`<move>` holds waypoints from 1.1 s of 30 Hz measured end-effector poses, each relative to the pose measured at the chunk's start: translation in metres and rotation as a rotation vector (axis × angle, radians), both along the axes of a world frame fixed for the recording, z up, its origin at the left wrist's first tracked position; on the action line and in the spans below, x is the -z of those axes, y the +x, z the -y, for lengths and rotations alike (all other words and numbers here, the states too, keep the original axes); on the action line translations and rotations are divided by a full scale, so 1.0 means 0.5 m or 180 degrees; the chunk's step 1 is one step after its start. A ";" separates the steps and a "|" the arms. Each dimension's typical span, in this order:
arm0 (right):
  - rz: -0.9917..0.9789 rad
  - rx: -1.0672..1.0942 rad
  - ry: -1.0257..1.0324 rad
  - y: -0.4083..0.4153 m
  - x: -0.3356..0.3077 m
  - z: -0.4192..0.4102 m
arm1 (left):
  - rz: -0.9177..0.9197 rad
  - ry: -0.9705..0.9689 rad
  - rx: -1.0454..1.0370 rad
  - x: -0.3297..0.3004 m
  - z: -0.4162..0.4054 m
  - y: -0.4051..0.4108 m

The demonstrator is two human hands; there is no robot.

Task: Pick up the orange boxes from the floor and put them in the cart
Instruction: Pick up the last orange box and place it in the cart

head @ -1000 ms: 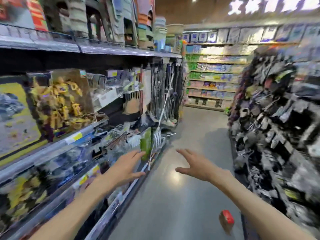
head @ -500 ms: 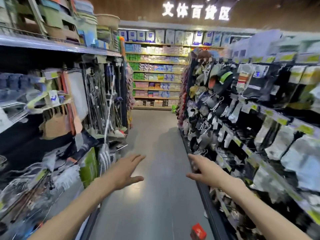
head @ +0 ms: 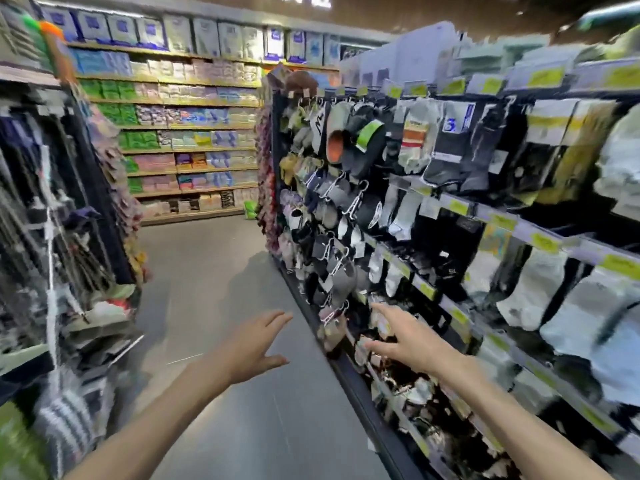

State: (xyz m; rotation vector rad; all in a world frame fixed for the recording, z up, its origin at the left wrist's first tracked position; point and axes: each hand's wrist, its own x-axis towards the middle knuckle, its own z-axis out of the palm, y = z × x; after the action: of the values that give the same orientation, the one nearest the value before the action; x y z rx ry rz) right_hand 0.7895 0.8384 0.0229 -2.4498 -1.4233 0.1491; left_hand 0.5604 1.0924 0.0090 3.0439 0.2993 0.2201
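I am in a shop aisle, and neither an orange box nor a cart is in view. My left hand (head: pixel 254 346) is stretched out over the grey floor (head: pixel 214 292), fingers apart, holding nothing. My right hand (head: pixel 407 339) reaches forward in front of the lower part of the right-hand rack, fingers spread and empty. Both forearms come in from the bottom of the head view.
A rack of hanging socks and slippers (head: pixel 433 209) lines the right side of the aisle. Shelving with brooms and cleaning goods (head: pixel 52 254) stands on the left. At the far end, shelves of packaged goods (head: pixel 187 133) cross the aisle. A green object (head: pixel 250 209) sits by the far corner.
The view has swung to the right, from the left shelving to the sock rack. The red-orange box seen low on the floor has left the frame. Both hands stay open and outstretched.
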 end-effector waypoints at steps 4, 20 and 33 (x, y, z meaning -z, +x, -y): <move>-0.0185 0.0238 0.0053 0.135 0.005 -0.100 | -0.0085 -0.0128 0.0346 -0.008 -0.124 0.192; -0.0588 0.2210 0.0122 0.421 0.046 -0.166 | -0.0199 -0.0046 0.2636 0.007 -0.256 0.908; -0.0727 0.4515 0.0344 0.134 0.095 -0.015 | -0.0765 0.0025 0.4934 0.138 0.067 1.009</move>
State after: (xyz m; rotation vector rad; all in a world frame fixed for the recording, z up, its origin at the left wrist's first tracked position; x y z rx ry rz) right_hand 0.8566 0.8460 -0.0246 -2.5990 0.5329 0.0144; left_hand 1.0649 1.0586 -0.0600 2.3519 -1.8723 -0.2494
